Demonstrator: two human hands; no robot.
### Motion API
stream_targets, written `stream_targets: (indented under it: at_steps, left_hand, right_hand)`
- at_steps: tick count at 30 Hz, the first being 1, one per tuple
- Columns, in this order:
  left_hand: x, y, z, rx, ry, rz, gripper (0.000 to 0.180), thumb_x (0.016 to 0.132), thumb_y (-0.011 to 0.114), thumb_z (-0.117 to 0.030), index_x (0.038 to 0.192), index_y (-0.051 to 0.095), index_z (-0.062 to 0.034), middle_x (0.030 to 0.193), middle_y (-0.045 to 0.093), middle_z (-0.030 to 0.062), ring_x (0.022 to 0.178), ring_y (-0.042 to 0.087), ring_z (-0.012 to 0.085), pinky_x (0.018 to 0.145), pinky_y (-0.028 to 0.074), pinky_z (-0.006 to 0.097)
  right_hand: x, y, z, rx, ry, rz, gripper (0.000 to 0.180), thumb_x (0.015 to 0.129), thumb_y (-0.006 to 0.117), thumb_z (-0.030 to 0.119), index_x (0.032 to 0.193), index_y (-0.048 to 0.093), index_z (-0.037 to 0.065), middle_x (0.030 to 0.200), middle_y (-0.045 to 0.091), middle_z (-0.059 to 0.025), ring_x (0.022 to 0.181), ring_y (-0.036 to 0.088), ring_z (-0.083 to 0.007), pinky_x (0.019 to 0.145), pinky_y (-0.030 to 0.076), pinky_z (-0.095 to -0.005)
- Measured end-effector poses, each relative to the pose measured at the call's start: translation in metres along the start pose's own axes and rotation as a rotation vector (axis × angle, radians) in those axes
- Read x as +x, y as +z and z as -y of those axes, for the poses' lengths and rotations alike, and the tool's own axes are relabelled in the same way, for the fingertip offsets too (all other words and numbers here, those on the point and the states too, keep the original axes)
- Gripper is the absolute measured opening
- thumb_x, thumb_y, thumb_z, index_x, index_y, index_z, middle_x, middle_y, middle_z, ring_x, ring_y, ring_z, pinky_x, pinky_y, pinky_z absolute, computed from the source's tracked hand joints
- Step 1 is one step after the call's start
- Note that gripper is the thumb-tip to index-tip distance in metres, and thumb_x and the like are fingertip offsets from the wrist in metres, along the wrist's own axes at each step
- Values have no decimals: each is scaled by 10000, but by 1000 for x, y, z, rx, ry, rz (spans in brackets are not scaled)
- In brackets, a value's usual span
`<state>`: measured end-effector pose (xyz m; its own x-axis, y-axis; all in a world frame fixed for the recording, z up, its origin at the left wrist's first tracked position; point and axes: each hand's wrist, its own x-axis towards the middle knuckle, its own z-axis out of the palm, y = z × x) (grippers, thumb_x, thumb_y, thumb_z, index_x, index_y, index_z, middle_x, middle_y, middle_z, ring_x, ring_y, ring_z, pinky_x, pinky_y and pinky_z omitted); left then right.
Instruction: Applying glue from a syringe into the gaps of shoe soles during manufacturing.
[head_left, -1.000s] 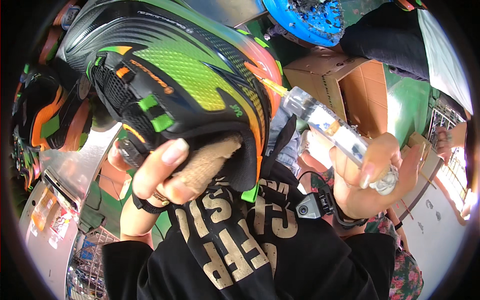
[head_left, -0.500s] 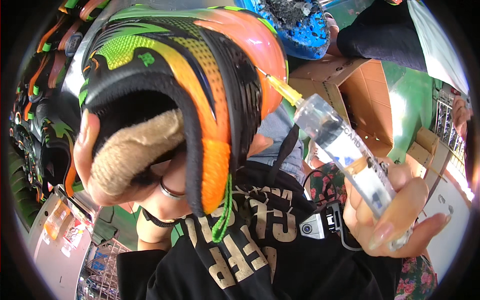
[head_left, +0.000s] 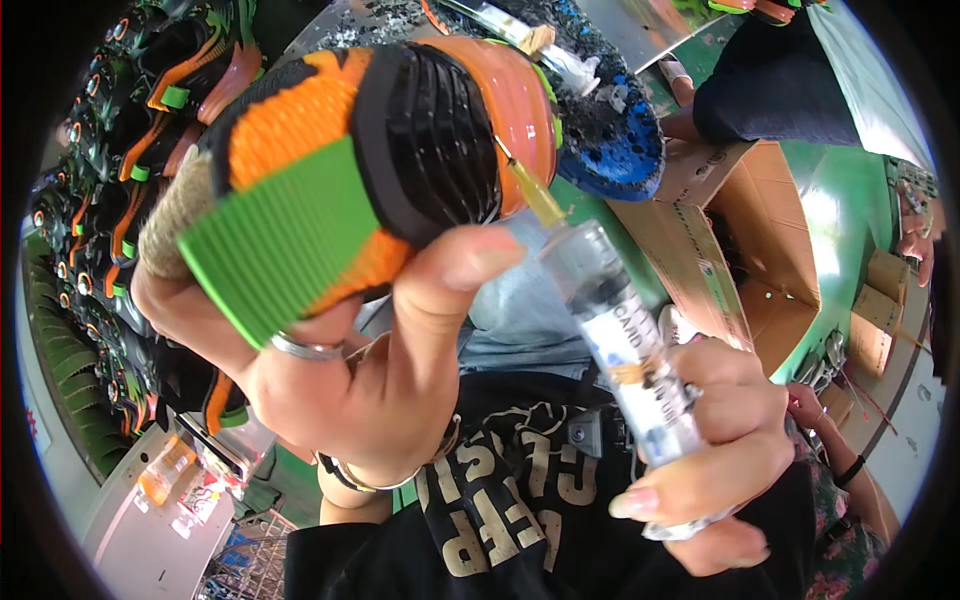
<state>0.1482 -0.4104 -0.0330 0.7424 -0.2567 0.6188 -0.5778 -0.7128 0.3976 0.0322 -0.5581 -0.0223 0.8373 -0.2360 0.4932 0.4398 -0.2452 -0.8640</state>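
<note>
My left hand (head_left: 350, 390) grips a black, orange and green sports shoe (head_left: 290, 130), its heel and green ribbed tab facing me. The thumb presses near the black ridged sidewall. Beside the fingers on the far left is a tan fuzzy piece (head_left: 175, 220), possibly a cloth wrap; its exact kind is unclear. In my right hand (head_left: 730, 440) is a clear syringe (head_left: 605, 300), fingers wrapped round the barrel. Its yellow-based needle (head_left: 530, 190) points up-left, the tip at the seam between the black sidewall and the glossy pink-orange sole (head_left: 510, 90).
Rows of similar shoes (head_left: 130, 190) fill the left side. Behind the held shoe sits a blue tray (head_left: 640, 160) with black crumbs and a second syringe (head_left: 500, 25). An open cardboard box (head_left: 770, 270) stands at right, near another person's dark-clad leg (head_left: 770, 80). A wire basket (head_left: 250, 555) is lower left.
My left hand has turned the shoe, so the heel and green tab now show instead of the opening. My right hand and the syringe have moved left and slightly down, the needle still at the sole.
</note>
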Motion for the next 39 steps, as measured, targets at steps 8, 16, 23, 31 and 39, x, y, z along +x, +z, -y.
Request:
stream_targets:
  at_steps: [8,16,23,31,39]
  left_hand:
    - [32,14,-20,-239,-450,75,408,902,646,-264,625,545,18,616,483,-24,628,432,43,649,360,184]
    - [38,5,-19,-346,-343,9,375,891,658,-286,727,628,49,719,560,0,717,484,55,695,373,198]
    - [43,15,-11,-256,-312,-17,436,880,660,-342,731,653,68,737,623,43,921,521,120,981,311,284]
    - [52,4,-6,-25,-326,-23,460,884,648,-368,695,652,51,752,641,56,938,522,123,1058,217,392]
    - [42,-29,0,-558,-393,-146,293,921,613,-245,746,594,-10,741,567,-7,699,495,54,724,403,237]
  right_hand:
    - [-2,18,-27,-124,-215,-102,459,911,485,519,723,693,156,478,287,67,401,297,-103,360,208,-236]
    - [2,33,-35,-101,-329,-118,403,899,585,407,759,682,42,491,351,50,377,326,-76,343,226,-215]
    - [-8,34,-41,-148,-291,-83,381,887,600,416,790,680,57,492,316,61,389,311,-71,348,220,-208]
    - [-6,15,-35,-152,-519,-113,587,911,355,640,830,627,125,695,533,-55,565,458,-138,516,404,-282]
    - [-4,-5,-25,-360,-322,-177,629,945,327,579,921,582,5,570,554,-51,448,475,-209,482,425,-322]
